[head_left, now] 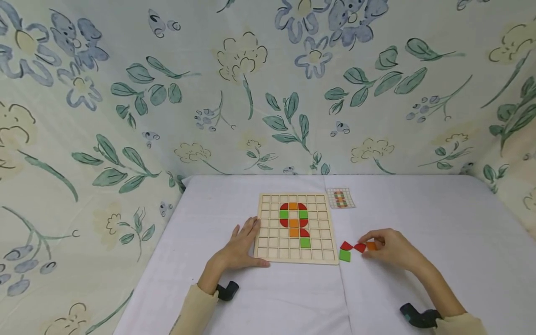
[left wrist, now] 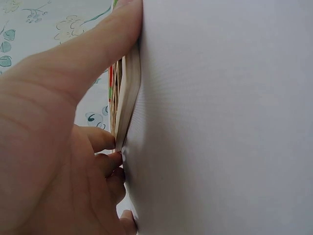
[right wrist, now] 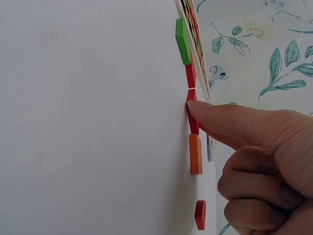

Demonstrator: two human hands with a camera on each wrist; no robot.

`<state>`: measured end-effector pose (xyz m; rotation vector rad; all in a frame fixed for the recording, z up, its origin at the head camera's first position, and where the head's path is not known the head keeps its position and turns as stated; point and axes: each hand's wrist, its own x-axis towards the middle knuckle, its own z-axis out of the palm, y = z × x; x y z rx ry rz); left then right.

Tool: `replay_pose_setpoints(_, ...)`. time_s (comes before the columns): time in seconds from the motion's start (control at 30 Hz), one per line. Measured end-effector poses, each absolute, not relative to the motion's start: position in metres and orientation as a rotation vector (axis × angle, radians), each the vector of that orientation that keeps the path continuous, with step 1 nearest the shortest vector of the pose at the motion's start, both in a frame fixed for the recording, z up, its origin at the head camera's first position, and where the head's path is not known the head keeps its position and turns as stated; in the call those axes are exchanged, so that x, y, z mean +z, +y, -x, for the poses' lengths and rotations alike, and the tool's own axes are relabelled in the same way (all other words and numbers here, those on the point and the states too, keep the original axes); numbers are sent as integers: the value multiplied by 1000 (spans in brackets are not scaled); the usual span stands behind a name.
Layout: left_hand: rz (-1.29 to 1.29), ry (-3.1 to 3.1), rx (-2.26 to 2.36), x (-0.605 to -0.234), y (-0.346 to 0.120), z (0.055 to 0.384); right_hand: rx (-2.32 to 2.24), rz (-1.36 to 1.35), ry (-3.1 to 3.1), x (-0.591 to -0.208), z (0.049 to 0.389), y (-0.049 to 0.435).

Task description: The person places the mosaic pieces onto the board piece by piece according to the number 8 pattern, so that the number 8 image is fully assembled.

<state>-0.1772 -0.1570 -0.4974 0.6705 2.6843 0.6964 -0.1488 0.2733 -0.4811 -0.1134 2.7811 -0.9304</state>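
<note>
A wooden grid board (head_left: 274, 242) lies on the table, several red, green and orange tiles set in its squares. My left hand (head_left: 239, 246) rests against its left side, fingers extended along that edge and thumb at the near corner. To the right of the board, my right hand (head_left: 393, 249) pinches a red quarter-circle tile (right wrist: 192, 115) between thumb and index finger, low at the tabletop; its other fingers are curled in. Around it lie another red tile (head_left: 345, 245), a green square tile (head_left: 345, 255) and an orange tile (head_left: 371, 246). A further red tile (right wrist: 200, 215) shows in the right wrist view.
A small pattern card (head_left: 341, 198) with a coloured grid lies beyond the board's far right corner. White cloth (head_left: 293, 298) covers the table, and a floral curtain (head_left: 251, 93) hangs behind it. Black wrist mounts (head_left: 420, 316) sit on both forearms.
</note>
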Motion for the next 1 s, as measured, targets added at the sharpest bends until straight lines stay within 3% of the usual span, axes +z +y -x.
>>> replay_pose_setpoints(0.47, -668, 2688, 683, -500, -156, 178, -869, 69, 2915, -488, 148, 272)
replay_pose_setpoints(0.77, -666, 2695, 686, -501, -156, 178, -1026, 279, 2765, -483, 150, 277)
replay_pose_setpoints(1.0, -666, 2702, 678, -501, -156, 178, -991, 211, 2793, -486, 150, 276)
